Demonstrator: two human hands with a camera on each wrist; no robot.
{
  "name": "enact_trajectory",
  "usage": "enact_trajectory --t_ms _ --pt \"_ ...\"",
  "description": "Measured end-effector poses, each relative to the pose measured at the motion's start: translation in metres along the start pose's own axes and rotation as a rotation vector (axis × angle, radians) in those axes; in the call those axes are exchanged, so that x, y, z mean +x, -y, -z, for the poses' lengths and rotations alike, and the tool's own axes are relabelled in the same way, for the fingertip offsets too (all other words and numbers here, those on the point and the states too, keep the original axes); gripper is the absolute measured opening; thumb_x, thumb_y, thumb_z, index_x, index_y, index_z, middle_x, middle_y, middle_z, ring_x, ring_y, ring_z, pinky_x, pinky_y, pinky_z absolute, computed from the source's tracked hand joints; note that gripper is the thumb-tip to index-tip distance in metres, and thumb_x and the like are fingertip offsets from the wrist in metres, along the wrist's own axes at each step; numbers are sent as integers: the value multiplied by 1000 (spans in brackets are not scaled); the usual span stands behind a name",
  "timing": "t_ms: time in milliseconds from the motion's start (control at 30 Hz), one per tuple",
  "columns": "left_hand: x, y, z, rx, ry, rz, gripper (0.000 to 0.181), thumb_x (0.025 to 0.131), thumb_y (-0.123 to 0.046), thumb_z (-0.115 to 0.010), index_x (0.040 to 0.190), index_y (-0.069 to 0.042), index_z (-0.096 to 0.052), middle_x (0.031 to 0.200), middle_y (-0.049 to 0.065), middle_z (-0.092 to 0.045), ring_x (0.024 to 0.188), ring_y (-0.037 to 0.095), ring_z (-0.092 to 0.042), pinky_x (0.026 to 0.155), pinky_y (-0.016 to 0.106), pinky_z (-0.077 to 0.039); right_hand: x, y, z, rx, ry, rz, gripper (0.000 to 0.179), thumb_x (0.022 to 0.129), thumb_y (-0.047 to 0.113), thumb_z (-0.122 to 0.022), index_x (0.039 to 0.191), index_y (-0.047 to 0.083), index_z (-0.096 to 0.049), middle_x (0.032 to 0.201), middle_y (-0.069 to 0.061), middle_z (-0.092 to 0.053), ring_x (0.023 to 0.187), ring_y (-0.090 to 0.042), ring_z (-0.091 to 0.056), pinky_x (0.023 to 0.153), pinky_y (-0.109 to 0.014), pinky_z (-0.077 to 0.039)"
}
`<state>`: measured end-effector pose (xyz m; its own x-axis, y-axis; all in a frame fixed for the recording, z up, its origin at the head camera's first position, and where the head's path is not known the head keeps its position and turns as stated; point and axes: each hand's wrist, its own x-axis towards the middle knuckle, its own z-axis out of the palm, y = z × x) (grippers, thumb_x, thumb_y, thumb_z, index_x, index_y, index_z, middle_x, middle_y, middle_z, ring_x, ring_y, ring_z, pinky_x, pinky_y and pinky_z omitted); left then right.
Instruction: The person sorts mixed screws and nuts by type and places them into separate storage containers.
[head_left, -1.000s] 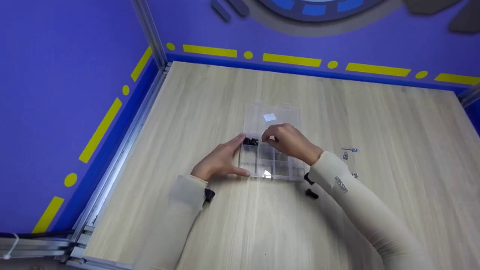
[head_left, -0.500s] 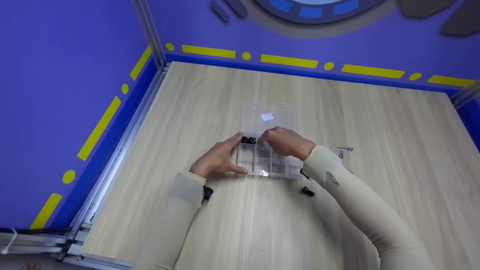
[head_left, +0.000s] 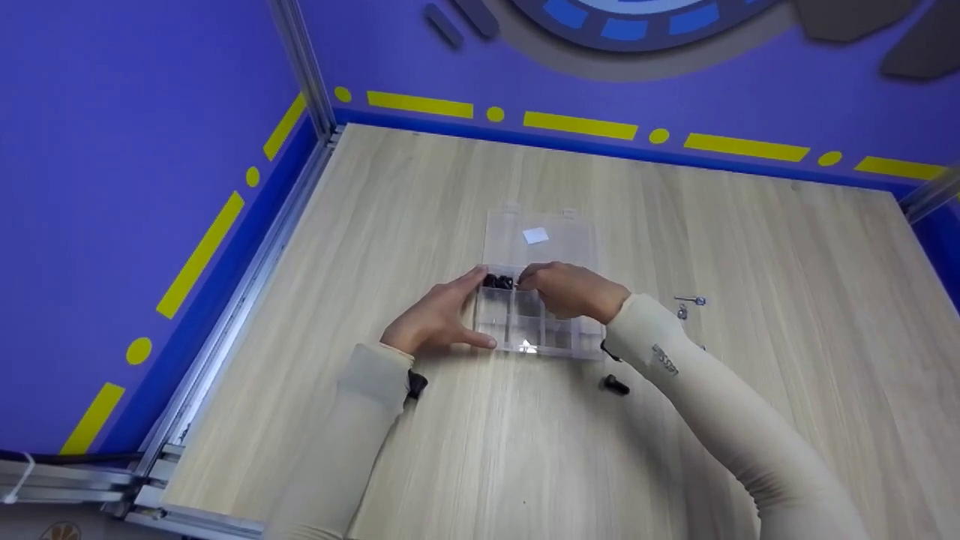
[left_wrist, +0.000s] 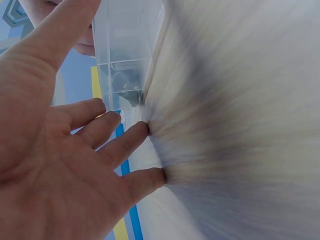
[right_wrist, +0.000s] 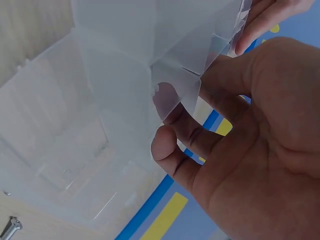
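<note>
A clear plastic compartment box (head_left: 526,321) lies on the table, its lid (head_left: 501,241) folded back behind it. Small black parts (head_left: 498,281) fill the back-left compartment. My left hand (head_left: 433,318) spreads its fingers and thumb along the box's left side; in the left wrist view, two fingertips (left_wrist: 142,131) touch the table. My right hand (head_left: 576,291) reaches into the back row, just right of the black parts. One finger (right_wrist: 167,102) of it shows against a clear divider in the right wrist view. Its thumb and index fingertips are hidden, and so is anything between them.
A black bolt (head_left: 616,385) lies in front of the box's right corner. To the right are silver bolts (head_left: 691,300), one partly behind the right sleeve (head_left: 667,352). A white label (head_left: 535,235) sits on the lid. Blue walls (head_left: 615,139) border the table.
My right hand has moved slightly left and lower, its fingertips going down into the back row beside the black parts. The left hand holds its place by the box.
</note>
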<state>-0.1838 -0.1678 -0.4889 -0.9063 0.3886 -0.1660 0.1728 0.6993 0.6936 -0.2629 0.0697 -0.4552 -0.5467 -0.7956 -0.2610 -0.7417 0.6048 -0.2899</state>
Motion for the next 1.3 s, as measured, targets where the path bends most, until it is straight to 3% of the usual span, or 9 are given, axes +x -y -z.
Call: enact_trajectory --t_ms 100,267,367,567,667,867,1033,1300 --pt "1 0 0 -1 4 -13 119 76 -40 -92 165 -9 -19 171 5 -17 156 20 -19 127 32 -19 -5 -2 1 35 -59 16 43 98 -11 -45 129 2 -71 137 -16 -64 128 -35 -60 108 -48 -50" --pt "1 1 0 -9 0 -5 121 75 -39 -93 165 -9 -19 171 6 -16 156 21 -18 127 34 -18 -21 -13 9 93 -228 28 32 98 -8 -55 124 1 -73 129 -15 -69 123 -33 -64 105 -47 -53" --pt "1 2 0 -12 -5 4 122 74 -38 -94 165 -8 -18 171 6 -16 156 22 -18 127 34 -17 -40 -29 14 115 -315 -8 29 96 -8 -61 122 0 -73 125 -15 -71 120 -32 -66 101 -46 -55" --pt "2 1 1 1 -5 20 124 72 -37 -95 165 -8 -17 171 8 -16 156 22 -18 127 34 -17 -82 -72 8 108 -441 -97 24 94 -9 -65 115 -3 -75 112 -18 -74 98 -30 -71 81 -45 -61" --pt "2 -1 1 1 -5 22 125 71 -36 -95 165 -8 -18 170 8 -17 156 23 -18 127 34 -16 -97 -87 -2 98 -447 -146 21 94 -8 -66 111 -3 -77 106 -18 -75 92 -29 -71 76 -45 -61" --pt "2 -1 -1 -1 -1 16 124 72 -37 -95 165 -7 -18 171 8 -15 156 23 -17 127 35 -16 -125 -108 -18 109 -419 -270 21 92 -7 -69 111 -2 -77 105 -17 -75 95 -31 -70 81 -49 -60" --pt "1 0 -1 -5 2 20 122 74 -38 -94 165 -8 -18 171 5 -15 156 22 -16 128 36 -17 -150 -125 -27 130 -462 -368 18 92 -4 -71 108 -1 -78 101 -17 -74 90 -33 -69 76 -51 -58" --pt "3 -1 -1 -1 9 24 123 74 -39 -94 165 -10 -17 171 4 -14 156 21 -16 128 35 -16 -172 -144 -41 96 -504 -415 13 89 -2 -76 100 4 -81 96 -14 -74 89 -33 -69 75 -53 -57"
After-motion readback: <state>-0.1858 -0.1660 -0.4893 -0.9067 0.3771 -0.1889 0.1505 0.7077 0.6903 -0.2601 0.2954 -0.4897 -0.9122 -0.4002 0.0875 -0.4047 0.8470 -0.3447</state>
